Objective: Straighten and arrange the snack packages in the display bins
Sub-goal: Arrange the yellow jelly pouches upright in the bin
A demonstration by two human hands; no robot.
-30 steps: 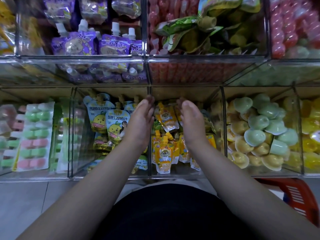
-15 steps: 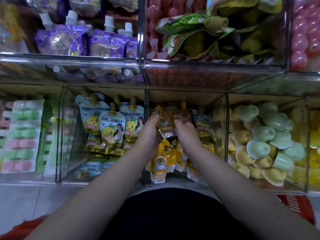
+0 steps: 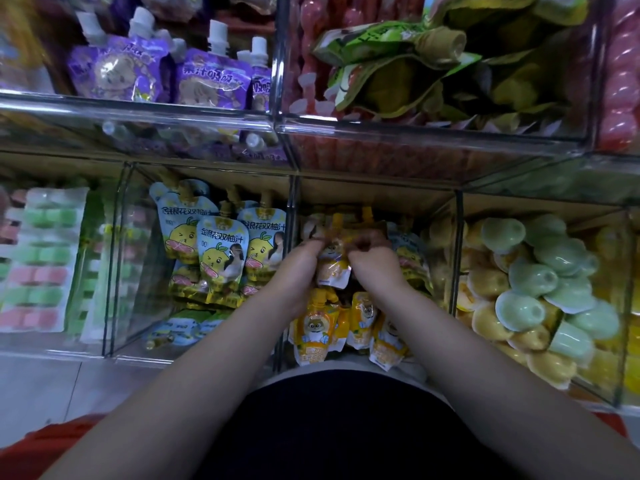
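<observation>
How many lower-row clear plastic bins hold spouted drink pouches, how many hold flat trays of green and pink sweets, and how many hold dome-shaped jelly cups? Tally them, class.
Bins of spouted pouches: 2 (pale blue spouted pouches; yellow-orange spouted pouches)
Bins of flat green-and-pink sweet trays: 1
Bins of green and yellow dome-shaped jelly cups: 1
Total: 4 (cut-off right-edge bin unclear, left out)

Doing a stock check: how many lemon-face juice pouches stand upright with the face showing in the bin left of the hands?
3: left pouch, middle pouch in front of the other two, right pouch. More pouches tucked behind them and lying below are partly hidden, so the bin holds more.
</observation>
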